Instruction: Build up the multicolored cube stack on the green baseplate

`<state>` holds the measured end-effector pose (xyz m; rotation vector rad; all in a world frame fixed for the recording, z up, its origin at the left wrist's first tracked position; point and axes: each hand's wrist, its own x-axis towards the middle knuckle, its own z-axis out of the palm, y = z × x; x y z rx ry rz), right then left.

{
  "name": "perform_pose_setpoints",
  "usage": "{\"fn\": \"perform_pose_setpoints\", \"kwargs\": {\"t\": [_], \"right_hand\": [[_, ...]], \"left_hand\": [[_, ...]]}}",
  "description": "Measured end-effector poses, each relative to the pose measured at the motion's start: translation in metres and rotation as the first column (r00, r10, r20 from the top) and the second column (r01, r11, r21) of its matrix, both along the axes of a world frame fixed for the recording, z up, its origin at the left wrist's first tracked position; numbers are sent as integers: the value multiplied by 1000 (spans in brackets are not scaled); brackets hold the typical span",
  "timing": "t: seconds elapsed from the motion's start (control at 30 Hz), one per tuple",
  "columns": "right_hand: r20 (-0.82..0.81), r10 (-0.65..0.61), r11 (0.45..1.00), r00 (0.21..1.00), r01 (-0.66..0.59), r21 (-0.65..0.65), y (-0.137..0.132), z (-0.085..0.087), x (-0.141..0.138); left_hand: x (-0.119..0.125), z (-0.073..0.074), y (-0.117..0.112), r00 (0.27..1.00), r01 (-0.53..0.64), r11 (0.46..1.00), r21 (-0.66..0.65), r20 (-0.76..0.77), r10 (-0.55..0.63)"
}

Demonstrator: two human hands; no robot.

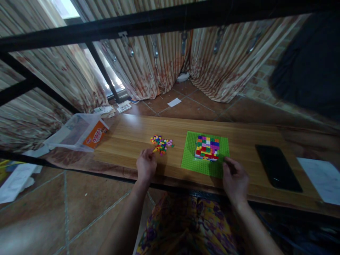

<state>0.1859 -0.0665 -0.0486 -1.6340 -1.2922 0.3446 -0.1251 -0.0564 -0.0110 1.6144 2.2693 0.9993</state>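
Patterned garment (186, 226) in the foreground, wooden tabletop (127, 148) beyond it
Left hand (146, 164) noted at the near edge of the loose brick pile (161, 143), fingers drawn together at a yellow brick (155, 150); whether it is gripped or merely touched cannot be determined. Right hand (236, 179) observed at the right edge of the green baseplate (188, 156), fingers loosely curled; any hold on that edge cannot be confirmed. Multicoloured brick block (207, 148) stands on the baseplate, to the right of the pile. Clear plastic box (75, 131) sits at the tabletop's left end; a flat black slab (277, 168) lies to the right, beside a white sheet (321, 179)
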Motion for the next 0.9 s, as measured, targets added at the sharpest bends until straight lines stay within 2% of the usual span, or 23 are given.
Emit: {"fn": "perform_pose_setpoints", "kwargs": {"t": [0.1, 0.3, 0.47, 0.57, 0.67, 0.73, 0.83, 0.9], "right_hand": [[40, -5, 1000, 999, 4, 14, -2, 0, 1], [64, 2, 1000, 998, -3, 17, -1, 1, -3], [68, -1, 1000, 998, -1, 26, -1, 0, -3], [73, 9, 999, 997, -11, 34, -1, 0, -3], [75, 20, 999, 997, -23, 42, -1, 0, -4], [72, 29, 999, 997, -32, 43, 0, 1, -6], [75, 44, 998, 996, -47, 42, 0, 1, -8], [80, 40, 998, 996, -44, 47, 1, 1, -9]], "left_hand": [[-6, 2, 3, 996, -62, 997, -55, -64, 58], [-13, 0, 7, 982, -15, 986, -169, -190, -17], [-17, -2, 11, 976, 57, 989, -139, -201, -84], [-15, 3, 9, 986, 98, 994, -55, -131, -104], [2, 12, 7, 986, 164, 986, 31, 6, -164], [21, 17, 8, 961, 248, 966, 70, 108, -254], [56, 24, 14, 877, 392, 909, 143, 240, -416], [78, 26, 21, 824, 451, 874, 179, 293, -485]]}}
